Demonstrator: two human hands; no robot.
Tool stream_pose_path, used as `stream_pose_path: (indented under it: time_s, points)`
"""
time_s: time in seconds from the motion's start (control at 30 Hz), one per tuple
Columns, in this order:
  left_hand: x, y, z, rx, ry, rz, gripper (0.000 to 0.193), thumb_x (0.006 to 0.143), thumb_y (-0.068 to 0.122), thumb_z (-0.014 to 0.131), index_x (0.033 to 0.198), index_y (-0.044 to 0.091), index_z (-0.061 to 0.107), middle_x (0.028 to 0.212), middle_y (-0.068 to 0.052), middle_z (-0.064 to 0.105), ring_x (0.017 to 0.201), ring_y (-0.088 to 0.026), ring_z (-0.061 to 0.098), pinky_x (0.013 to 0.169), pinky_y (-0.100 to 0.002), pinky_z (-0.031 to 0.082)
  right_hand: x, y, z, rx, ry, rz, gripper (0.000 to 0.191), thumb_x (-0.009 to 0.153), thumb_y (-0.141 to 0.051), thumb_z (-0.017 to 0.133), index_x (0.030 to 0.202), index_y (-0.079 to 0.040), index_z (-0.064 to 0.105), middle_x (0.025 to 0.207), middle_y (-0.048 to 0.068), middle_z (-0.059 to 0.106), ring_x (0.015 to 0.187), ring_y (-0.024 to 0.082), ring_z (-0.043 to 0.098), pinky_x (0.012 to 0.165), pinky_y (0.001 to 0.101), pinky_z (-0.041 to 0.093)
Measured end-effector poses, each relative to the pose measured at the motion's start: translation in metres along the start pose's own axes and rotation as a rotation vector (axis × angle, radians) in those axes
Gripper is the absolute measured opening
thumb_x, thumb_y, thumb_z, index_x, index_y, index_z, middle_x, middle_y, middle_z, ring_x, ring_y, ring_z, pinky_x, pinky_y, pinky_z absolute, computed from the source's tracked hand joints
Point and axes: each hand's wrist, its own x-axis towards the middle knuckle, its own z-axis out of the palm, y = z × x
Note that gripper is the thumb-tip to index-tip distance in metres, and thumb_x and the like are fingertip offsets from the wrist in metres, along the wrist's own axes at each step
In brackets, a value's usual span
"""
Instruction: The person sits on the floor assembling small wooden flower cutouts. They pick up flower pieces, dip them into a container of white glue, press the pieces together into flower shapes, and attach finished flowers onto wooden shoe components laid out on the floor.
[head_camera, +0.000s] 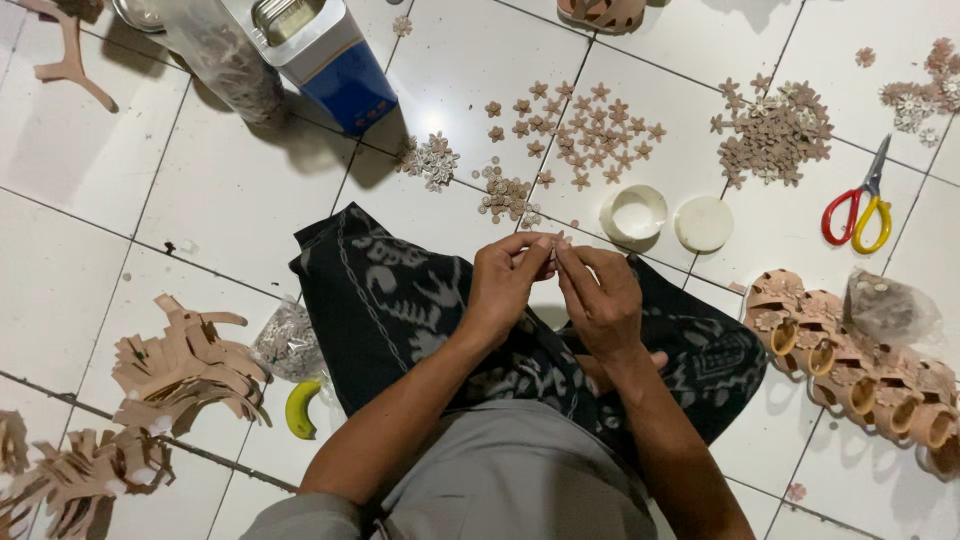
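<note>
My left hand (503, 283) and my right hand (600, 296) meet fingertip to fingertip above my lap, pinching a very small tan flower-shaped piece (558, 240) between them. Below them lies a dark patterned cloth (390, 290) over my legs. Just beyond the hands, on the white tiled floor, lie spread tan flower cutouts (585, 130), a small stacked heap of them (505, 195), and a round white container (635, 212) beside its lid (703, 223).
A larger heap of flower cutouts (775, 130) and red-and-yellow scissors (858, 210) lie at right, above a row of tan sandal straps (860, 375) and a plastic bag (888, 305). Tan cut strips (185, 365) pile at left. A blue tin (330, 60) stands at top.
</note>
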Motion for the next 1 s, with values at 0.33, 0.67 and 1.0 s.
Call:
stream_pose_path:
  time_s: [0.33, 0.67, 1.0]
  points:
    - [0.002, -0.006, -0.013, -0.151, 0.016, -0.155, 0.032, 0.103, 0.018, 0.061, 0.116, -0.010, 0.069, 0.108, -0.019, 0.076, 0.095, -0.024, 0.077, 0.082, -0.030, 0.063, -0.033, 0.023, -0.009, 0.066, 0.133, 0.189, 0.037, 0.099, -0.009, 0.079, 0.128, 0.000, 0.059, 0.119, 0.014, 0.068, 0.105, 0.026, 0.072, 0.089, 0.0352, 0.063]
    - [0.001, 0.002, 0.000, -0.123, 0.028, -0.219, 0.033, 0.101, 0.021, 0.062, 0.119, -0.006, 0.069, 0.108, -0.019, 0.077, 0.097, -0.026, 0.078, 0.083, -0.031, 0.062, -0.012, 0.127, 0.003, -0.353, -0.374, 0.471, 0.051, 0.095, -0.052, 0.067, 0.123, -0.010, 0.077, 0.167, 0.026, 0.022, 0.149, 0.049, 0.020, 0.114, 0.0629, 0.024]
    - [0.011, -0.005, 0.001, -0.140, 0.062, -0.183, 0.032, 0.101, 0.020, 0.063, 0.116, -0.008, 0.068, 0.107, -0.020, 0.077, 0.096, -0.027, 0.078, 0.084, -0.032, 0.063, -0.021, 0.144, 0.004, -0.240, -0.326, 0.457, 0.037, 0.094, -0.043, 0.077, 0.101, -0.006, 0.079, 0.168, 0.027, 0.028, 0.155, 0.049, 0.019, 0.123, 0.0621, 0.022]
